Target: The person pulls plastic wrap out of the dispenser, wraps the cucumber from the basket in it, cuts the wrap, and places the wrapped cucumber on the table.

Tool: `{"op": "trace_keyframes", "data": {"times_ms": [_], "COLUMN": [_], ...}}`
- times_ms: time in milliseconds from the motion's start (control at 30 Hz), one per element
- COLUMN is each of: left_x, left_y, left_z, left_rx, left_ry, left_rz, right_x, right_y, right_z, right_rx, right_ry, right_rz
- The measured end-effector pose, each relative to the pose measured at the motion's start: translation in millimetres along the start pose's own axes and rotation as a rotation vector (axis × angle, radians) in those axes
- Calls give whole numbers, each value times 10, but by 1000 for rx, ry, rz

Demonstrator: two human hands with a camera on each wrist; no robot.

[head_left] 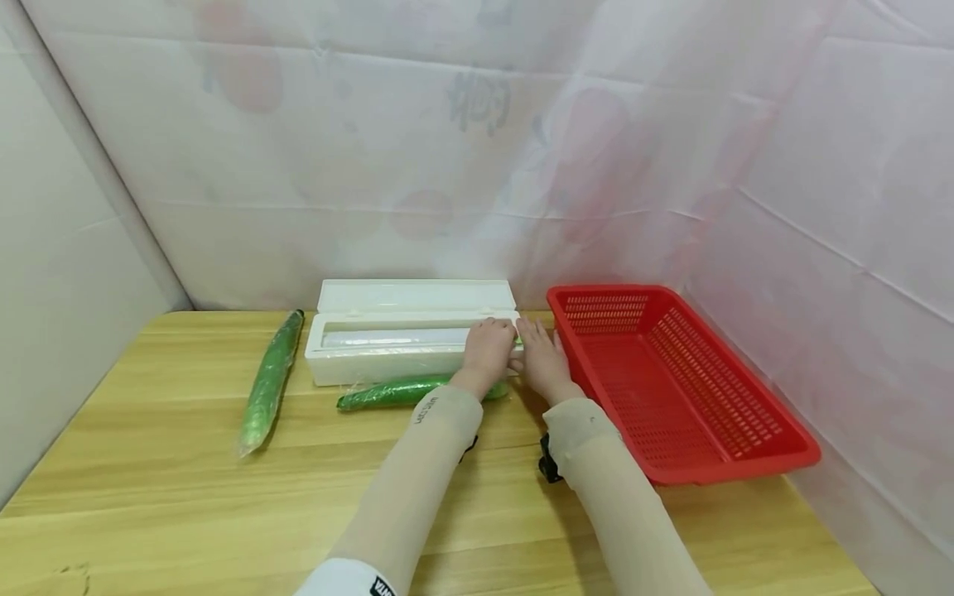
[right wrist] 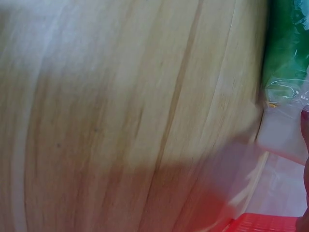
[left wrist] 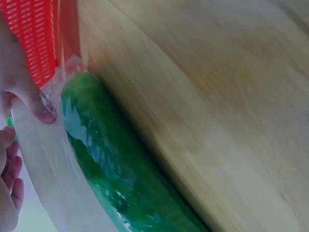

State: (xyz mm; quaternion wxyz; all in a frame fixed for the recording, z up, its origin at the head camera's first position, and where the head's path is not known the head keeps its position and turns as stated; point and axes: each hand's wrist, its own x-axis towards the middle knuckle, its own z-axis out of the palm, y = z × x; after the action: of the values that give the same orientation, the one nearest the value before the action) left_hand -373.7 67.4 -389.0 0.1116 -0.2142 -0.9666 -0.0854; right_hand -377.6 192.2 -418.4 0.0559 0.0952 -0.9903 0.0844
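Observation:
A white cling film dispenser box (head_left: 387,364) stands near the table's back edge with its lid up; a film roll (head_left: 395,338) lies inside. Fingers curled, my left hand (head_left: 488,349) grips a small green slide cutter (head_left: 517,340) at the box's right end. My right hand (head_left: 542,360), its fingers fairly straight, rests against that same end. In the left wrist view, the right thumb (left wrist: 42,110) presses clear film on the box's front. Along the box's front lies a film-wrapped cucumber (left wrist: 116,159), partly hidden by my left wrist in the head view.
Another wrapped cucumber (head_left: 270,382) lies on the table left of the box. Close to my right forearm sits a red plastic basket (head_left: 734,476) with slotted sides. Printed sheeting (head_left: 417,165) hangs behind the wooden table (head_left: 186,513).

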Motion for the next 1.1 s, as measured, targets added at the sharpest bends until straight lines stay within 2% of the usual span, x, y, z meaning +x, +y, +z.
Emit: {"op": "trace_keyframes", "data": {"times_ms": [133, 300, 600, 800, 1000, 1100], "left_x": [-12, -41, -167, -208, -231, -241], "left_y": [-80, -185, -363, -415, -454, -472], "left_z": [-7, -38, -96, -122, -138, -145], "left_rx": [9, 12, -8, -6, 37, 29], "left_ry": [4, 12, 20, 39, 27, 19], "left_rz": [26, 21, 37, 70, 72, 76], "right_x": [19, 40, 4, 0, 16, 16], "right_y": [-15, -49, -49, -2, -12, -18], "right_z": [9, 2, -29, -32, -26, -32], "right_rx": [-17, -34, -34, -33, -43, -38], "right_ry": [-1, -2, -20, -20, -15, -23], "right_rz": [1, -5, 25, 27, 25, 30]}}
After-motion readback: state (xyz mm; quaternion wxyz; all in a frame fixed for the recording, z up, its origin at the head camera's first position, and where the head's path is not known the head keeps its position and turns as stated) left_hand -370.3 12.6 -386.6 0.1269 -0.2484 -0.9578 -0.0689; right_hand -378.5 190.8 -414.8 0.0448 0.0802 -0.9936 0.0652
